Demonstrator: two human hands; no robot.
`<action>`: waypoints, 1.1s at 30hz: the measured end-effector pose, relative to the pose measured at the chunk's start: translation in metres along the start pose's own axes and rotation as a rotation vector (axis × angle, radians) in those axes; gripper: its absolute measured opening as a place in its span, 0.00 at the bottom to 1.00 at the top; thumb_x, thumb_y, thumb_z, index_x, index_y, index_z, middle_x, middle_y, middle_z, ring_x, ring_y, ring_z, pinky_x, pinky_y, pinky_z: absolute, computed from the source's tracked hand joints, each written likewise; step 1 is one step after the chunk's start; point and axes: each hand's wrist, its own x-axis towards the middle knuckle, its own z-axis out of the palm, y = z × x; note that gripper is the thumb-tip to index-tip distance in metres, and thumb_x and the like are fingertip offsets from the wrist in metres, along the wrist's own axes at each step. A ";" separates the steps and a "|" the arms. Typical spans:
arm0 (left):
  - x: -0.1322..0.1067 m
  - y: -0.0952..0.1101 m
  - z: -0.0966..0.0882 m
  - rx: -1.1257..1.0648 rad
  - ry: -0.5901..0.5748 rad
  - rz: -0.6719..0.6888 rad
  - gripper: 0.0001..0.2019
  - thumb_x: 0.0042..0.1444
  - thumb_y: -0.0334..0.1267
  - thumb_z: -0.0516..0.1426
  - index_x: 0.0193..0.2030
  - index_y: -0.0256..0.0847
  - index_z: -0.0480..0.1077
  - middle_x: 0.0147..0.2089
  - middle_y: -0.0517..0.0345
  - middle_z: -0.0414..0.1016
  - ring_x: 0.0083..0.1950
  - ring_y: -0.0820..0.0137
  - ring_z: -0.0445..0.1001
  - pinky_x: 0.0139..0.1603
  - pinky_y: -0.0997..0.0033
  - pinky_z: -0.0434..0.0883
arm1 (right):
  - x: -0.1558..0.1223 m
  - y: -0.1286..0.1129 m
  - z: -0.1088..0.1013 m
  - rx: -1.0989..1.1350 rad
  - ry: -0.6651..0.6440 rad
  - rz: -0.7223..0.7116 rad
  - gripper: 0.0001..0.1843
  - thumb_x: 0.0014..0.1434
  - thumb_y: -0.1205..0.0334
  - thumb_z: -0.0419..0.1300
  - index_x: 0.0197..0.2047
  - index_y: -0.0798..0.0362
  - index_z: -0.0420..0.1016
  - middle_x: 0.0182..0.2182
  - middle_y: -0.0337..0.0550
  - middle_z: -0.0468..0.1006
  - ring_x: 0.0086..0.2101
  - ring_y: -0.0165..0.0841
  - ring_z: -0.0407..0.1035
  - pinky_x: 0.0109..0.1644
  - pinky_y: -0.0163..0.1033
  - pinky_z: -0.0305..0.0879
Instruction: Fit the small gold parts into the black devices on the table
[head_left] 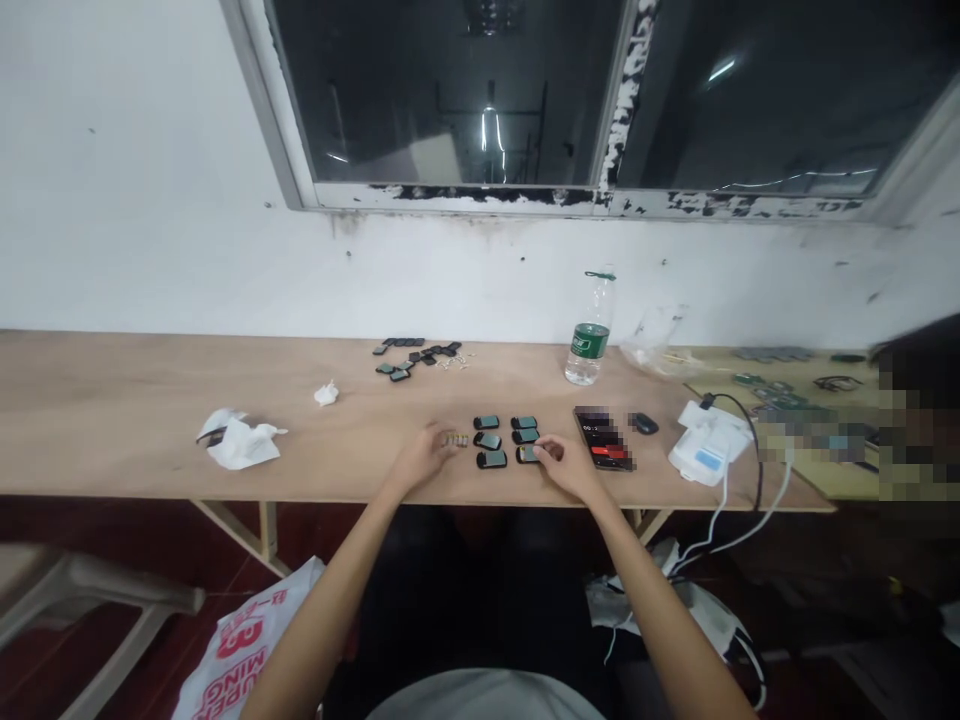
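Observation:
Several small black parts with teal faces point(487, 440) lie in two short rows near the front edge of the wooden table point(112, 400). My right hand point(564, 462) rests on the table with its fingertips pinching the front part of the right row point(527, 454). My left hand point(426, 452) lies flat to the left of the rows, fingers touching a small yellowish strip point(455, 439). A second heap of the same black parts point(416, 358) sits farther back, with tiny pale pieces point(454, 362) beside it.
A clear water bottle point(589, 340) stands at the back right. A phone point(604, 437), a black mouse point(643, 423) and a white charger with cables point(709, 445) lie to the right. Crumpled tissues point(238, 440) lie left. Another person's area is at far right.

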 end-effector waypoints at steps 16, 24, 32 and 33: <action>0.004 -0.024 -0.007 0.103 -0.047 0.040 0.13 0.61 0.37 0.58 0.48 0.37 0.80 0.50 0.43 0.80 0.52 0.55 0.78 0.59 0.56 0.73 | -0.009 -0.050 0.042 -0.395 -0.043 -0.288 0.09 0.66 0.59 0.61 0.42 0.53 0.81 0.44 0.54 0.71 0.51 0.50 0.65 0.59 0.55 0.66; 0.003 -0.023 -0.010 0.128 -0.029 0.024 0.11 0.60 0.39 0.59 0.45 0.38 0.80 0.47 0.44 0.80 0.48 0.55 0.79 0.55 0.57 0.73 | -0.009 -0.055 0.036 -0.214 -0.092 -0.225 0.10 0.57 0.63 0.67 0.38 0.50 0.69 0.38 0.43 0.74 0.42 0.42 0.68 0.49 0.45 0.67; -0.002 0.004 -0.015 0.000 -0.004 0.055 0.13 0.64 0.41 0.56 0.48 0.38 0.77 0.48 0.47 0.79 0.49 0.57 0.79 0.56 0.59 0.74 | -0.005 -0.064 0.035 0.179 -0.039 -0.124 0.10 0.60 0.58 0.61 0.45 0.50 0.73 0.39 0.43 0.81 0.32 0.35 0.75 0.39 0.39 0.70; -0.004 0.013 -0.016 -0.046 0.002 0.084 0.14 0.65 0.42 0.55 0.50 0.39 0.76 0.50 0.48 0.79 0.49 0.58 0.79 0.56 0.59 0.74 | -0.005 -0.065 0.034 0.240 -0.034 -0.108 0.12 0.61 0.57 0.61 0.47 0.50 0.74 0.43 0.45 0.81 0.33 0.35 0.76 0.39 0.40 0.72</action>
